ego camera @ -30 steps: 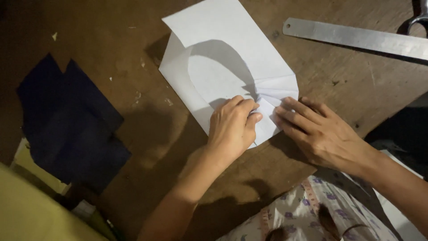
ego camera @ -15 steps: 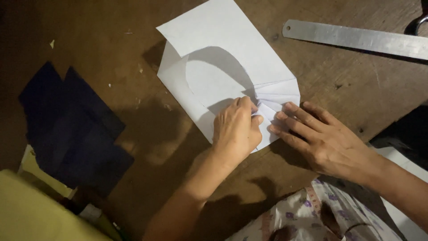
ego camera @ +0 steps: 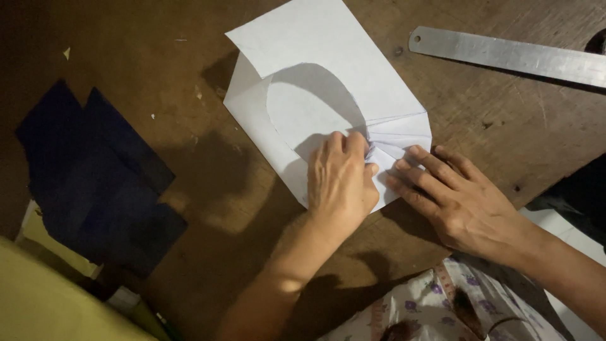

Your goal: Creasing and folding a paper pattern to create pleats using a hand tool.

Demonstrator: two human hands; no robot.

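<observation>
Head view: white paper sheet (ego camera: 328, 95) lies on a dark brown wooden table (ego camera: 208, 177), upper-centre of frame, turned at an angle; its top flap curls over and throws a rounded shadow across the middle; near its lower right corner several narrow folds fan out, pleat-like

Left hand (ego camera: 341, 180) comes up from bottom centre w/ forearm bare; sits on the sheet's lower edge, fingers curled in and bunched at the point where the pleats meet; looks like a pinch on the folded paper, thumb side tucked under so exact grip can't be seen

Right hand (ego camera: 457, 199) enters from lower right; fingers stretched out and flat, tips pressing down on the pleated corner just beside the left hand's knuckles; not closed round anything, just pressing; the 2 hands nearly touch at the fold

Metal ruler (ego camera: 505, 55) lies top right on the table, long and grey, slightly slanted, well apart from the sheet; dark blue paper pieces (ego camera: 95, 177) overlap in a pile at left, well apart from the hands; pale yellow sheet (ego camera: 57, 303) fills bottom left corner, partly under the blue pile's edge; floral patterned cloth (ego camera: 442, 309) at bottom right, below the right wrist; a few tiny paper scraps dot the table's upper left; lighting dim, strong shadows under both arms
</observation>
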